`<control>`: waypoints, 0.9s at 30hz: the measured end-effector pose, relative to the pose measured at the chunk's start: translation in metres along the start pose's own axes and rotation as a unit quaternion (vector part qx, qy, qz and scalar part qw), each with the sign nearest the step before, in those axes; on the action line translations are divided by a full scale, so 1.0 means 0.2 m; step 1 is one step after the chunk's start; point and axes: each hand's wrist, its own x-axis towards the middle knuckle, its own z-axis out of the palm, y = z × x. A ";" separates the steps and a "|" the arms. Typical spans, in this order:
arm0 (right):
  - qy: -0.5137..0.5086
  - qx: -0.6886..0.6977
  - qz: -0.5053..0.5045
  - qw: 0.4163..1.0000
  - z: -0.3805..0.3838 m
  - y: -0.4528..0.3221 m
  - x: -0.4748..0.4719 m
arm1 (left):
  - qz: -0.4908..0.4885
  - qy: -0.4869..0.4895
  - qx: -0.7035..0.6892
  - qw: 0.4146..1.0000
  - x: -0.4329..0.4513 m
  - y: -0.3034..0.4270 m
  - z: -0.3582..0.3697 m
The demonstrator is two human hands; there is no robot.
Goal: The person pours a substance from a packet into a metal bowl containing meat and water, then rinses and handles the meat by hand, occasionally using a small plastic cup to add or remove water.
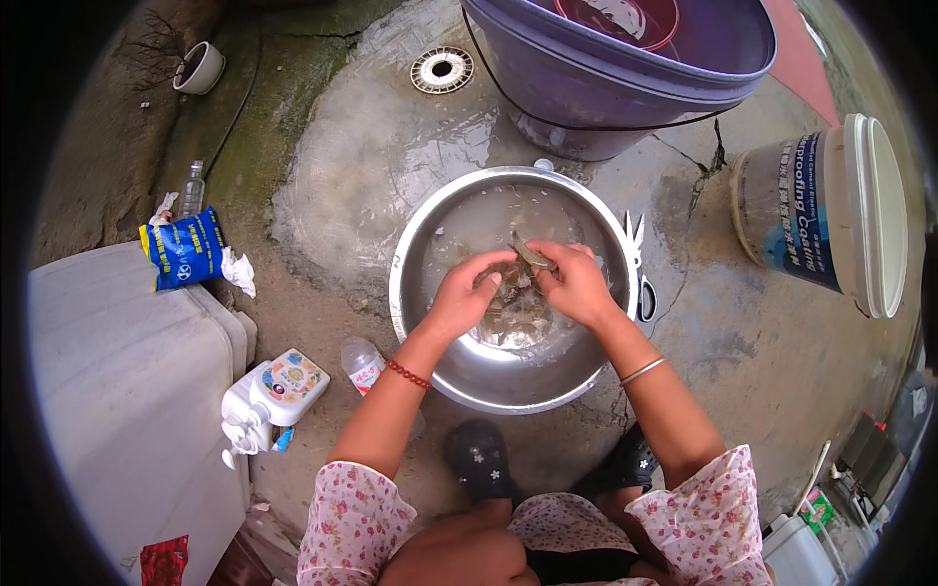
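Note:
A wide stainless steel basin [506, 388] stands on the ground in front of me, holding cloudy water and a heap of what look like raw shrimp [516, 315]. Above the heap, my right hand [571, 282] pinches one greyish shrimp [533, 256] between thumb and fingers. My left hand [469, 289] is close on the left, its fingers curled over the heap; whether it grips anything is hidden. Scissors [642, 271] with a dark handle lie against the basin's right rim, blades pointing away from me.
Beyond the basin stands a large purple bucket [586, 102] with a red container inside. A coating bucket [813, 212] lies at right. A white pump bottle [282, 392], a plastic bottle [360, 359] and a blue packet [187, 250] are at left. A drain cover [442, 69] is farther off.

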 end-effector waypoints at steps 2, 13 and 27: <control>0.023 -0.106 -0.051 0.993 -0.02 -0.02 0.06 | 0.084 -0.016 0.118 0.989 0.08 0.02 -0.04; -0.085 -0.364 -0.032 0.927 0.11 0.03 0.21 | 0.019 -0.091 0.553 0.828 0.22 0.01 -0.04; 0.009 0.029 0.147 0.989 0.34 0.11 -0.27 | -0.130 0.006 0.290 0.948 -0.20 -0.21 0.20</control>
